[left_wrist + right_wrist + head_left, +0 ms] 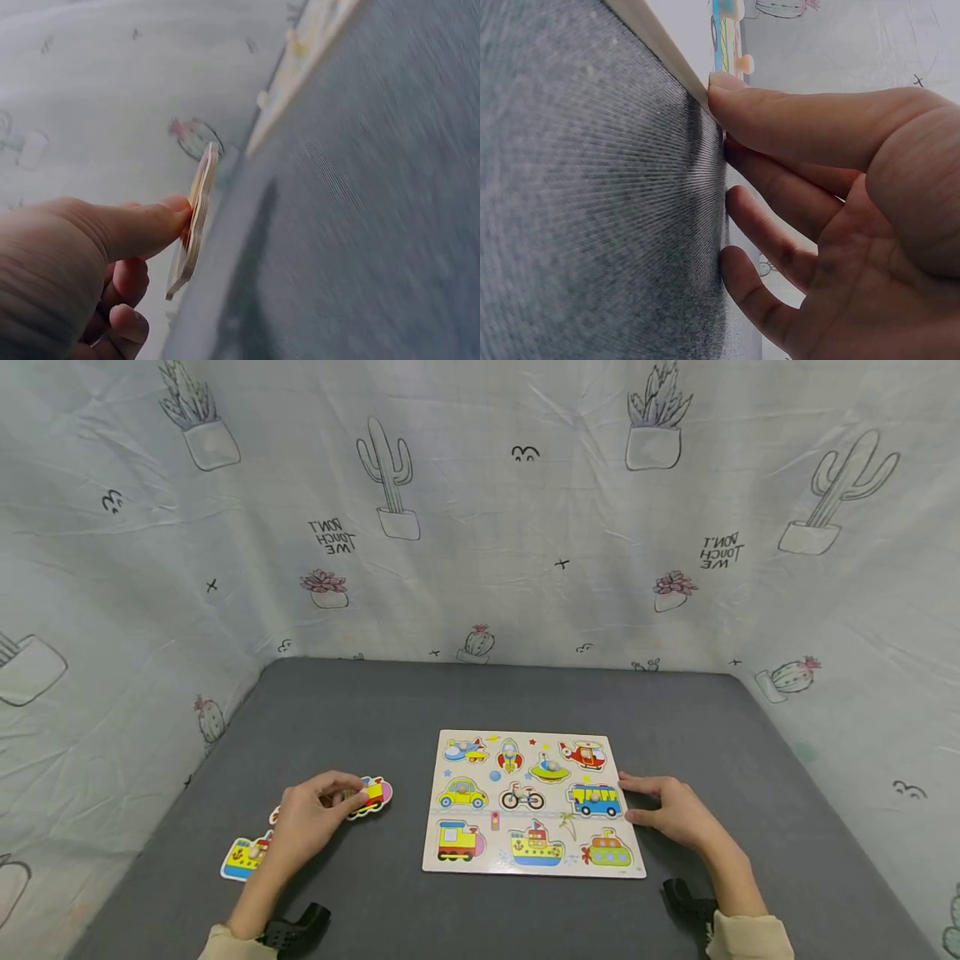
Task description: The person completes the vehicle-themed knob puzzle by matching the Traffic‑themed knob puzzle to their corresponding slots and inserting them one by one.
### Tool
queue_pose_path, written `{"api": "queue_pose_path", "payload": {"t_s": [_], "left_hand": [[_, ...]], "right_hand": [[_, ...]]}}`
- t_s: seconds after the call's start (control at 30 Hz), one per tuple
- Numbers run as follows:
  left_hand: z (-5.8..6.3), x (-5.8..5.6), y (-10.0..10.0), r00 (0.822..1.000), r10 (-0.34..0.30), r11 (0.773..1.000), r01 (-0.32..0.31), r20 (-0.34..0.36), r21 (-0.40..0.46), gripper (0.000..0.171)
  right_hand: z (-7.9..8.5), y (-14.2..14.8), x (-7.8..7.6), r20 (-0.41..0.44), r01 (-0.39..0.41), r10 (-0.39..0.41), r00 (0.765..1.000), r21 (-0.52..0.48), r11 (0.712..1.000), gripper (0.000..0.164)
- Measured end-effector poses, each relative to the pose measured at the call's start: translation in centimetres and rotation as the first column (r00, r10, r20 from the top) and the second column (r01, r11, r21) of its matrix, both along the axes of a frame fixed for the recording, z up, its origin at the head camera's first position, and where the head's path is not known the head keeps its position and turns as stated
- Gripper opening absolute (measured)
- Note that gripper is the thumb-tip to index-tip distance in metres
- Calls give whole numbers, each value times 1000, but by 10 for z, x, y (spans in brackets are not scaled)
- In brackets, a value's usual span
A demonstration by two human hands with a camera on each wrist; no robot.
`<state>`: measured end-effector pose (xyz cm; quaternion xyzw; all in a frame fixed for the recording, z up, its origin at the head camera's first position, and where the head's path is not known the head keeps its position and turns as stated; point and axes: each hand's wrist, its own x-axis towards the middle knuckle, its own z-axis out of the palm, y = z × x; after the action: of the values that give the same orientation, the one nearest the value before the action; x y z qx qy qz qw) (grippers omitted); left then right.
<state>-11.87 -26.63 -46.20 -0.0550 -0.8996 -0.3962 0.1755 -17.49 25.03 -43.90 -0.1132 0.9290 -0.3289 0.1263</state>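
Between thumb and fingers, my left hand (309, 818) pinches a train puzzle piece (378, 792) left of the board. In the left wrist view this train piece (201, 206) is held edge-on, raised above the cloth. My right hand (675, 810) touches the right edge of the wooden puzzle board (491, 868). Its thumb and index fingertips rest right at that edge, while the other fingers stretch loosely beside it in the right wrist view. The board bears several vehicle pictures, including a train shape (456, 841) at its lower left and a boat shape (536, 846) beside that.
A boat puzzle piece (242, 860) lies on the grey tabletop (360, 702), left of the left forearm. Another piece (274, 815) shows only a sliver behind the left hand. A white curtain (480, 527) printed with cacti surrounds the table's back and sides.
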Motion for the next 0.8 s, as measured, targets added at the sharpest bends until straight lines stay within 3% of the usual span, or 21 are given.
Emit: {"api": "queue_pose_path", "payload": {"t_s": [0.3,0.57,0.8], "left_hand": [[17,0,21,1000,-29,998,30,-8,54,18],[25,-9,49,993,-121,992,120,2,46,17],[26,-9,72,975,-219,971,216,21,105,15]], "right_hand": [[-3,0,0,7,9,-10,1000,12,1000,57],[-3,0,-1,9,12,-12,1000,5,1000,58],[-3,1,-1,14,20,-20,1000,6,1000,59]]}}
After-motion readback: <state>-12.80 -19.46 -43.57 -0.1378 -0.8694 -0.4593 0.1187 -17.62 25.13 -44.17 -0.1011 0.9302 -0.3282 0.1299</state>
